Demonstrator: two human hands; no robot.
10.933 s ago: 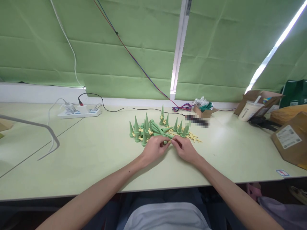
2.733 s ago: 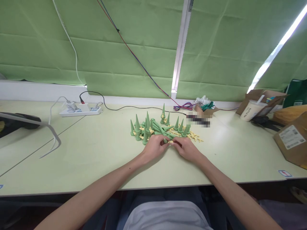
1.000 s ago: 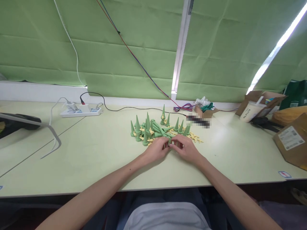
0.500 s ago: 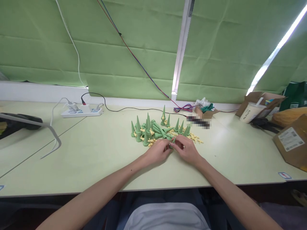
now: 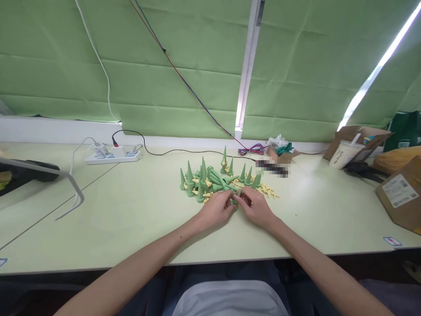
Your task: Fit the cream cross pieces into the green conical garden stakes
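Note:
A green plastic cone [image 5: 236, 197] sits between my two hands at the near edge of a pile. My left hand [image 5: 217, 210] pinches its left side, and my right hand [image 5: 255, 207] grips it from the right. Behind them lies the pile of green cones [image 5: 204, 177], some upright, some lying down. Small yellow cross-shaped pieces [image 5: 268, 192] are scattered to the right of the pile. My fingers hide most of the held cone.
A pale green table [image 5: 131, 210] runs wall to wall. A white power strip [image 5: 112, 156] with cables sits at the back left. A small open box [image 5: 279, 151], a paper cup [image 5: 344, 153] and cardboard boxes [image 5: 396, 193] stand at the right.
Both hands have stayed at the pile's near edge, working a green cone between the fingers. The cone now sits more upright between the fingertips. The view shifted slightly.

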